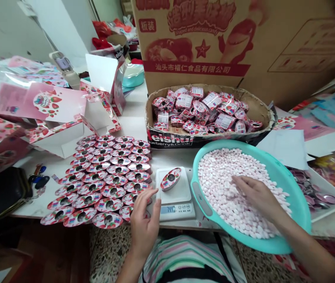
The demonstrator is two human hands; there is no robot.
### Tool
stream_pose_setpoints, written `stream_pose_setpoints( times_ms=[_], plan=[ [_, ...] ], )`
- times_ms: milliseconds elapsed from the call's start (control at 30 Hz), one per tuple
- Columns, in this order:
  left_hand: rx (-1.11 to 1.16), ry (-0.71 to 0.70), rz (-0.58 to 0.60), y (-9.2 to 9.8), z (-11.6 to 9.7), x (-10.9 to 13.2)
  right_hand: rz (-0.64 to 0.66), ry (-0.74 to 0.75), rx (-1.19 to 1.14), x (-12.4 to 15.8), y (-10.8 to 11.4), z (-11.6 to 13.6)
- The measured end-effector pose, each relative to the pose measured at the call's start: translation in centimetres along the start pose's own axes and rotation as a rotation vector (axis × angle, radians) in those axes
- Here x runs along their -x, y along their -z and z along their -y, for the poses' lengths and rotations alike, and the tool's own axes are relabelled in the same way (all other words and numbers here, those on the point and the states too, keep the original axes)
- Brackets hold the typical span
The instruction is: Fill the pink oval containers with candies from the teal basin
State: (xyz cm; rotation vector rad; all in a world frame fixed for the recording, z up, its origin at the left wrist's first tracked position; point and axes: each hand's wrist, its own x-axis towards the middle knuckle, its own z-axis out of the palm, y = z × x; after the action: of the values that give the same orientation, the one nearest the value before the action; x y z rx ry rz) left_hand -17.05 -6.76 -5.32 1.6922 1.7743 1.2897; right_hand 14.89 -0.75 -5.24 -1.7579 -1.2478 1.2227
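My right hand [257, 196] rests palm down on a heap of small pale pink candies [223, 192] in a round teal basin [295, 204], its fingers slightly apart. My left hand [144, 224] stands beside a white digital kitchen scale [175, 196], its fingers curled and its palm hidden. One oval strawberry-print candy tin [170, 179] lies on the scale, whose display reads about 744. Several matching oval tins [108, 177], each with a round hole in its lid, lie in overlapping rows to the left of the scale, close to my left hand.
A cardboard tray [170, 139] of wrapped pink packets [205, 110] stands behind the scale, before a large printed carton [244, 39]. Flattened strawberry-print boxes [49, 102] lie at the left, near a black wallet [5, 192]. More tins lie in a white tray [317, 196] at the right.
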Motion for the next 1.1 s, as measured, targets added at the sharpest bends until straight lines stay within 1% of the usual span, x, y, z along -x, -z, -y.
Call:
stream_pose_setpoints(
  times_ms=[67, 133, 200, 300, 400, 500, 567, 667, 767, 833, 933, 1033, 1100],
  plan=[
    [0.014, -0.005, 0.01, 0.1, 0.1, 0.1, -0.026, -0.155, -0.315, -0.5, -0.2, 1.0],
    [0.023, -0.002, 0.015, 0.2, 0.2, 0.1, 0.002, -0.281, -0.62, -1.0, -0.5, 1.8],
    [0.03, -0.002, 0.015, 0.2, 0.3, 0.2, 0.039, -0.4, -0.859, -1.3, -0.9, 2.5],
    [0.028, -0.011, 0.011, 0.4, 0.7, 0.4, 0.07, -0.529, -1.069, -1.6, -1.7, 3.4],
    [0.019, -0.015, 0.022, 0.4, 1.0, 0.4, 0.097, -0.532, -1.201, -1.9, -2.9, 4.6],
    [0.028, -0.027, 0.026, 0.3, 1.4, 0.3, 0.124, -0.487, -1.283, -2.2, -4.6, 6.7],
    [0.041, -0.034, 0.018, 0.2, 1.6, 0.1, 0.144, -0.454, -1.307, -2.4, -6.2, 8.4],
    [0.055, -0.044, 0.008, 0.2, 1.9, -0.1, 0.135, -0.419, -1.335, -2.7, -9.0, 11.1],
    [0.073, -0.06, 0.005, 0.3, 2.1, -0.2, 0.113, -0.398, -1.327, -3.1, -12.1, 12.9],
    [0.091, -0.067, -0.001, 0.4, 2.2, -0.2, 0.101, -0.386, -1.31, -3.2, -14.1, 13.4],
    [0.133, -0.046, -0.054, 0.5, 2.3, 0.0, 0.057, -0.357, -1.283, -3.4, -16.4, 13.6],
    [0.168, -0.01, -0.097, 0.5, 2.5, 0.2, -0.012, -0.319, -1.24, -3.5, -17.9, 13.4],
    [0.173, 0.003, -0.094, 0.7, 2.6, 0.3, -0.058, -0.291, -1.204, -3.6, -18.5, 13.1]
  ],
)
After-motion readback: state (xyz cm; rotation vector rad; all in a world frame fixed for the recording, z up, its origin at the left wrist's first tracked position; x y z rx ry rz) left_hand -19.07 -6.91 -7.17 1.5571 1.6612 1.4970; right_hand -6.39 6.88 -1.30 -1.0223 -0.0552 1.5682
